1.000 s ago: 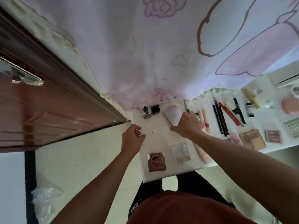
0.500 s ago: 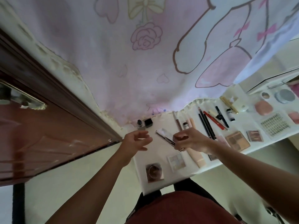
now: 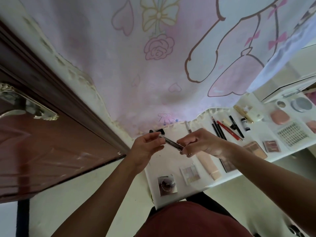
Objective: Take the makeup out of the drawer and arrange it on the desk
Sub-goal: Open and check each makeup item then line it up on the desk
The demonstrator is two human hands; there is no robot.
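Note:
Both hands hold one thin flat makeup case (image 3: 171,143) edge-on above the white desk (image 3: 153,161). My left hand (image 3: 147,147) pinches its left end and my right hand (image 3: 203,142) pinches its right end. Under the hands, on the desk, lie a dark round-patterned compact (image 3: 166,185), a clear eyeshadow palette (image 3: 189,173) and a beige tube (image 3: 209,166). Further right are several pencils (image 3: 222,129), brown palettes (image 3: 254,148) and a lash tray (image 3: 293,134). The drawer is not in sight.
A pink cartoon-print cloth (image 3: 153,65) hangs behind the desk. A dark brown door (image 3: 42,151) with a metal handle (image 3: 29,105) stands at the left. Round jars (image 3: 301,104) and a pink compact (image 3: 279,117) sit at the far right. Pale floor (image 3: 85,194) lies below.
My right hand lifted the flat case off the desk and turned it edge-on. My left hand rose and took its other end. The view tilted upward.

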